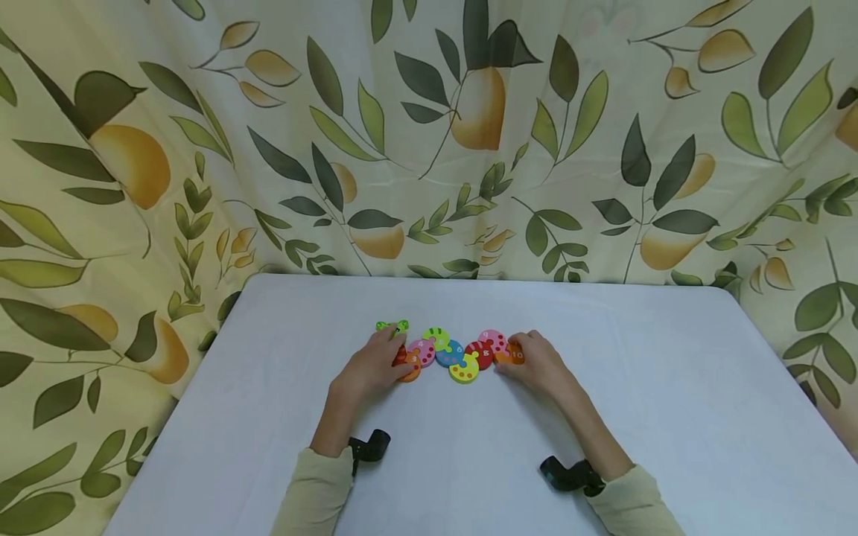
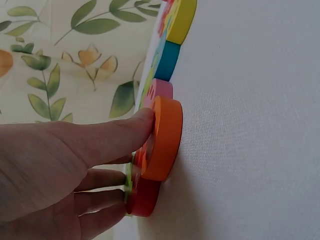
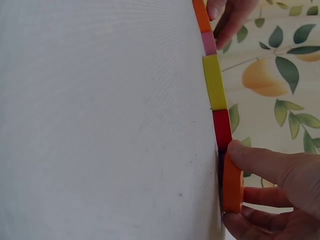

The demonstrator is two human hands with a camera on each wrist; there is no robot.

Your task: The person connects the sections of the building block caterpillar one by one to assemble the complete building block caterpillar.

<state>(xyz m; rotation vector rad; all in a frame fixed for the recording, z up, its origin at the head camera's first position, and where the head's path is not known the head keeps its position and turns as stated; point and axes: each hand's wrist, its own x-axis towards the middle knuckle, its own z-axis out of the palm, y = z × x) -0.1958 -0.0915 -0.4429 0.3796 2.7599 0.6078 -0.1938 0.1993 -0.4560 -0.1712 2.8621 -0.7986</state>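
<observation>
A caterpillar puzzle [image 1: 450, 353] of round, colourful, numbered pieces lies in a wavy row on the white table. My left hand [image 1: 369, 362] holds its left end, partly covering the green head [image 1: 401, 327]. In the left wrist view, the thumb touches the orange piece [image 2: 167, 137], while the other fingers reach the red piece [image 2: 146, 199] and green edge. At the opposite end, my right hand [image 1: 541, 363] pinches the orange piece marked 10 [image 1: 511, 355]. Seen from the right wrist, the thumb [image 3: 250, 157] lies against that piece's near edge. Pink, blue, yellow and red pieces connect the two ends.
The white tablecloth [image 1: 436, 461] spreads around the puzzle. Behind the table's far edge hangs a curtain [image 1: 429, 193] printed with leaves and fruit. Black wrist cameras are strapped on the left [image 1: 372, 447] and right [image 1: 566, 474] wrists.
</observation>
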